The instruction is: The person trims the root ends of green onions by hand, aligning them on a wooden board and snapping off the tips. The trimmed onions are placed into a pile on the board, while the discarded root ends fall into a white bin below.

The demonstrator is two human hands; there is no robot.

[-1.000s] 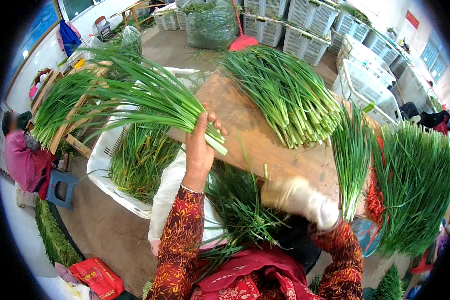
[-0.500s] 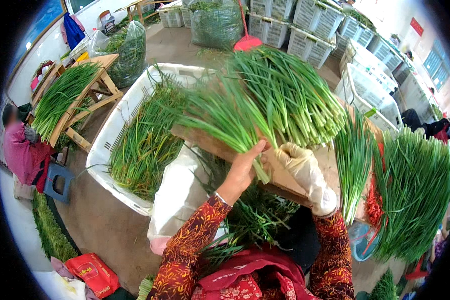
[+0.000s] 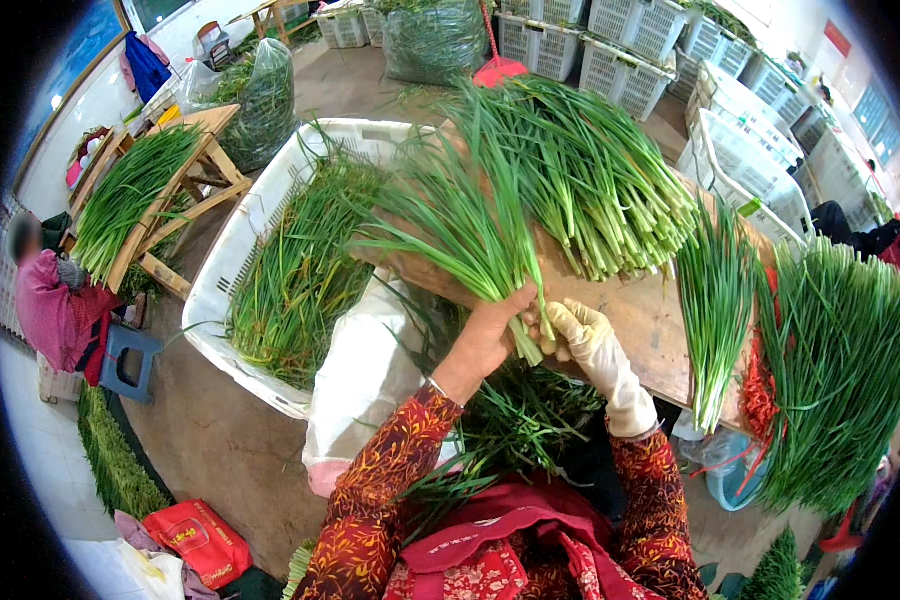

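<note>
My bare left hand (image 3: pixel 490 335) is closed round a loose bunch of long green chive-like leaves (image 3: pixel 470 240), pale stems downward, fanned above the front edge of the wooden board (image 3: pixel 610 320). My right hand (image 3: pixel 595 355), in a cream glove, is just right of it, fingers closed on a stalk by the bunch's stems. Behind lies a big pile of similar greens (image 3: pixel 590 170) with the cut ends toward me. A slimmer bundle (image 3: pixel 715 310) lies at the board's right, beside red ties (image 3: pixel 755 400) and a tall mass of greens (image 3: pixel 835 370). Below my hands are loose leaves (image 3: pixel 510 420).
A white crate of greens (image 3: pixel 210 300) and a white sack (image 3: pixel 360 370) are at left. A co-worker (image 3: pixel 55 310) sits by a wooden rack (image 3: pixel 215 160) and blue stool (image 3: pixel 135 370). Stacked crates (image 3: pixel 625 80), a bagged heap (image 3: pixel 425 45) and a red dustpan (image 3: pixel 500 70) stand behind.
My left hand has brought its bunch rightward and down from the left. My right hand, earlier low and blurred, has risen to meet the bunch's stems and now grips there.
</note>
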